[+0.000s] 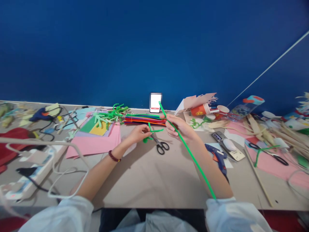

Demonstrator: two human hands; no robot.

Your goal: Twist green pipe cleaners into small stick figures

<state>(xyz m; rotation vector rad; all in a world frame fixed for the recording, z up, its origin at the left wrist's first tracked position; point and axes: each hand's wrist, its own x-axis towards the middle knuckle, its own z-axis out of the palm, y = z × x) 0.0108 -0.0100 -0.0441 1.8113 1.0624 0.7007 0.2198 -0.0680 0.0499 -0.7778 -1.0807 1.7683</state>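
My left hand is closed around a small bent piece of green pipe cleaner, whose short ends stick out past the fingertips. A long straight green pipe cleaner is pinched in my right hand; it slants from near the phone down across my right forearm. Black-handled scissors lie on the table just below and between the hands, their blades partly hidden near my left hand. Behind both hands rests a bundle of coloured pipe cleaners, with a heap of twisted green pieces to its left.
A lit phone leans against the blue wall. Left are pink paper sheets and a white power strip with loose cables. Right are a blue glue gun, red paper cups, another phone and a wooden stick.
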